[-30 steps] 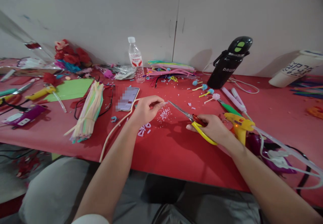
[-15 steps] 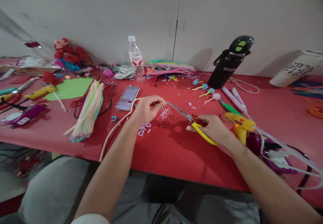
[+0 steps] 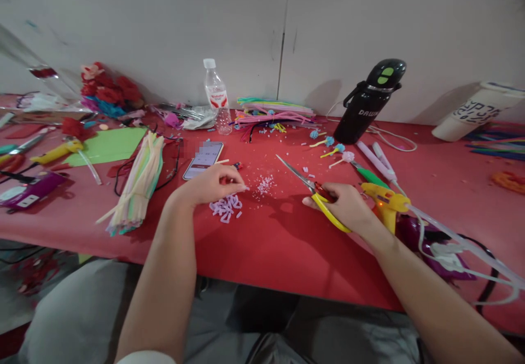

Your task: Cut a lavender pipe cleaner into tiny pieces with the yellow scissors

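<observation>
My left hand [image 3: 219,183] is closed in a pinch, with a small lilac piece [image 3: 245,188] showing at its fingertips. It hovers over a heap of cut lilac pieces [image 3: 225,207]. My right hand [image 3: 343,203] is wrapped round the handles of a pair of yellow and red scissors [image 3: 301,177]. Their blades point up and left, nearly closed, and stand apart from my left hand. Between the two hands, fine pale lilac clippings [image 3: 264,185] are scattered on the red table [image 3: 270,249].
A phone [image 3: 204,159] and a bundle of pastel pipe cleaners [image 3: 138,186] lie left. Behind stand a plastic bottle [image 3: 217,99] and a black flask [image 3: 365,107]. A yellow glue gun [image 3: 384,201] sits beside my right wrist, near small pompom stems [image 3: 328,144]. Cords trail at right.
My left hand has moved left and down, away from the scissor tips to the lilac heap. The long cream strip no longer shows beside my left forearm. My right hand stays about where it was.
</observation>
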Available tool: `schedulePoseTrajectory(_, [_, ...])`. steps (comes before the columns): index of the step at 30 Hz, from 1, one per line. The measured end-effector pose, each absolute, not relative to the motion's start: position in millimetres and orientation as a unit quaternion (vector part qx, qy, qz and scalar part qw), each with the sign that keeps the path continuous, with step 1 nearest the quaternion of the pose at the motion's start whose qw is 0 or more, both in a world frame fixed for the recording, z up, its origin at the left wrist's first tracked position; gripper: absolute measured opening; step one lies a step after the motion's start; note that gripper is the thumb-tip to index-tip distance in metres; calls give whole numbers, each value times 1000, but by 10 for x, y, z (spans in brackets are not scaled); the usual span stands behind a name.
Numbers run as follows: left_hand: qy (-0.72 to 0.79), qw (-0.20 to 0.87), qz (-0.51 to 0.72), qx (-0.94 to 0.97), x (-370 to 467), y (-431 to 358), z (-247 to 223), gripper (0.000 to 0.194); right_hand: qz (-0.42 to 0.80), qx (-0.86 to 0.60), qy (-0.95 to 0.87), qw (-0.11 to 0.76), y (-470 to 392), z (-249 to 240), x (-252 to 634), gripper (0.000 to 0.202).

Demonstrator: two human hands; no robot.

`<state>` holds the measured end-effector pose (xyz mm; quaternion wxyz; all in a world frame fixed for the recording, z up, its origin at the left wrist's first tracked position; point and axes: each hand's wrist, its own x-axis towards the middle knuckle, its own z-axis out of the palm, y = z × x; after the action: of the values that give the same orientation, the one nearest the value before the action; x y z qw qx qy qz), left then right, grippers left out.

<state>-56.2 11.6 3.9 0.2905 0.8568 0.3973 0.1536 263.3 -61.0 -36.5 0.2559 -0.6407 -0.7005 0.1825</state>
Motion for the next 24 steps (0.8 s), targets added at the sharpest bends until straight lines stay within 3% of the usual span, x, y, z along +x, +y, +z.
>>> schedulePoseTrajectory(6, [440, 288, 99, 845, -873, 174, -46, 19, 172, -640, -700, 265, -595, -391, 2656, 57])
schedulePoseTrajectory(10, [479, 250, 125, 832, -809, 120, 8, 21, 175, -643, -692, 276, -603, -365, 2643, 57])
schedulePoseTrajectory(14, [508, 160, 188, 825, -594, 43, 161, 41, 167, -662, -663, 307, -610, -298, 2620, 55])
schedulePoseTrajectory(18, [447, 155, 186, 861, -319, 117, 204, 22, 154, -664, -650, 336, -568, -309, 2678, 50])
schedulePoseTrajectory(22, [469, 163, 108, 861, 71, 410, 99, 30, 136, -669, -647, 339, -508, -371, 2755, 54])
schedulePoseTrajectory(24, [480, 150, 124, 855, 296, 612, 23, 14, 138, -671, -644, 340, -491, -380, 2767, 55])
